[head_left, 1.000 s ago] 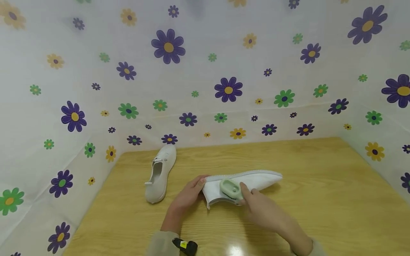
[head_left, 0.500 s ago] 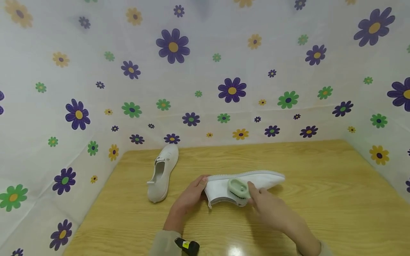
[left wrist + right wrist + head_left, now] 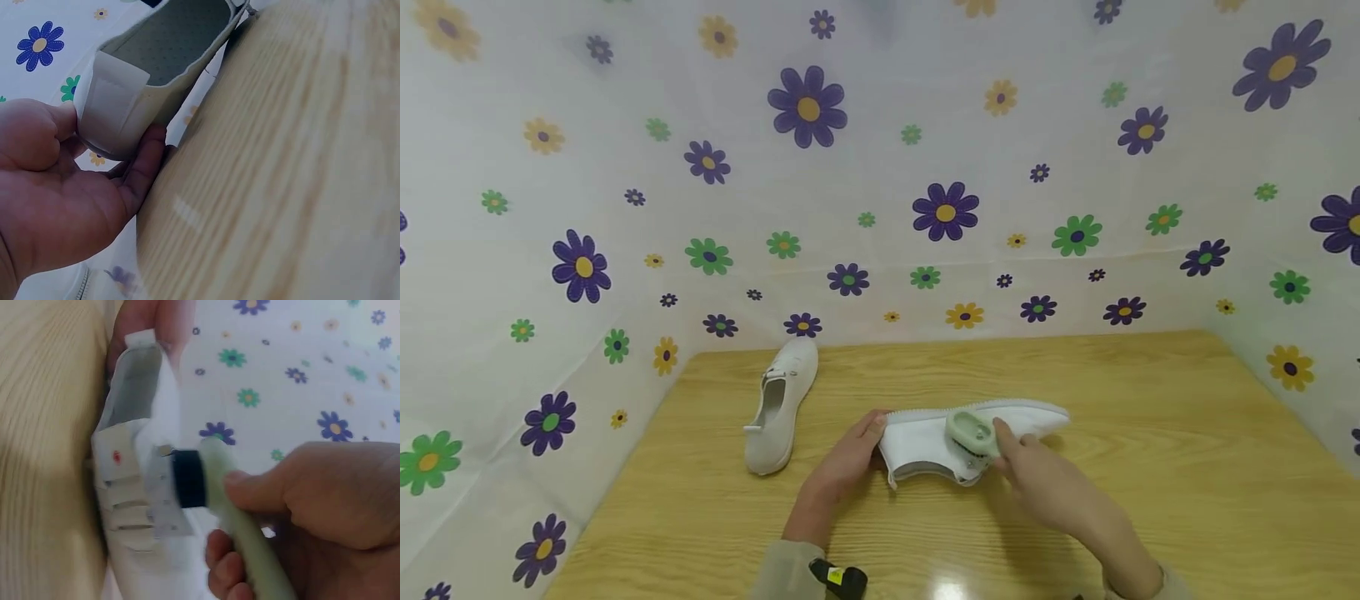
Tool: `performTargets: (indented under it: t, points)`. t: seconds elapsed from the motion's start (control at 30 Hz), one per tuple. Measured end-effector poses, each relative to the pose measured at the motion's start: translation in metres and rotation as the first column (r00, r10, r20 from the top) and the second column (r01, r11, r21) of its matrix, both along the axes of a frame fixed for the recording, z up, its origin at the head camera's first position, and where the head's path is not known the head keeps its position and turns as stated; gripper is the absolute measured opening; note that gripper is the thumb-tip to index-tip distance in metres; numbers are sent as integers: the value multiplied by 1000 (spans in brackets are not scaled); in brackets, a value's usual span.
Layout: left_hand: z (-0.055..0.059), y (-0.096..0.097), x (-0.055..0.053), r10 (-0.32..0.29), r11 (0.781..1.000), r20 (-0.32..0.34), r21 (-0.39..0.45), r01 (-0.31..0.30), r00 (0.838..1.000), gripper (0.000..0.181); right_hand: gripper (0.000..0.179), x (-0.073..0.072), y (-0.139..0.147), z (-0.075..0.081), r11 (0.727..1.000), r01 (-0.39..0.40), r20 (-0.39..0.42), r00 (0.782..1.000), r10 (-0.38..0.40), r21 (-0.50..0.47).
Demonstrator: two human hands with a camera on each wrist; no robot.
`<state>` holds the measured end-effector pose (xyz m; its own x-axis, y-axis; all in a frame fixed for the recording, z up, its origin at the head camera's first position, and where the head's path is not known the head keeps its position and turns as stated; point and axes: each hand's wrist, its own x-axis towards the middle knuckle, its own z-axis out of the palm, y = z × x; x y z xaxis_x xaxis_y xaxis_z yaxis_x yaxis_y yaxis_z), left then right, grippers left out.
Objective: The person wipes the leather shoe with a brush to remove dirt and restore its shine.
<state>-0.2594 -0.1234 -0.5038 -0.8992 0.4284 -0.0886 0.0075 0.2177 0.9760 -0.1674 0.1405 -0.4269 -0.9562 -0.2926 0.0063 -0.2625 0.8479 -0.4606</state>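
Note:
A white shoe (image 3: pixel 913 437) lies on its side on the wooden table, toe to the right and opening toward me. My left hand (image 3: pixel 848 457) grips its heel, thumb on one side and fingers on the other in the left wrist view. In my right hand (image 3: pixel 1045 483) is a pale green brush (image 3: pixel 972 432), its handle wrapped by the fingers. The brush's dark bristles (image 3: pixel 189 478) touch the side of the shoe near the lacing in the right wrist view.
A second white shoe (image 3: pixel 781 408) stands upright at the left of the table (image 3: pixel 1150 467), toe toward the back. Flower-printed white sheeting (image 3: pixel 865 167) encloses the table at the back and both sides. A black device (image 3: pixel 838 577) is strapped at the left wrist.
My right hand has moved the brush to the right along the shoe's side, from nearer the heel toward the lacing. The left hand keeps its grip on the heel.

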Motion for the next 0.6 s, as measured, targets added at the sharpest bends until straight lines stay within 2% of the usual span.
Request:
performTargets:
  t: [0.13, 0.23, 0.37, 0.5, 0.6]
  points:
    - [-2, 4, 0, 21, 1000, -9, -19, -21, 1000, 50, 55, -7, -8, -4, 999, 33, -46, 998, -33, -5]
    - [-3, 4, -2, 16, 999, -18, -46, -17, 1000, 50, 55, -5, -15, -3, 1000, 27, -23, 999, -27, -6]
    - [-5, 7, -2, -1, 1000, -3, -26, 1, 1000, 51, 55, 1, -5, 5, 997, 63, 18, 998, -64, 38]
    - [-4, 4, -1, -2, 1000, 29, 26, 1, 1000, 49, 56, -6, -9, -1, 994, 86, -43, 996, -83, 61]
    - [-3, 2, -1, 1, 1000, 33, 27, -2, 999, 49, 56, -7, -20, -6, 998, 53, -66, 997, -50, 41]
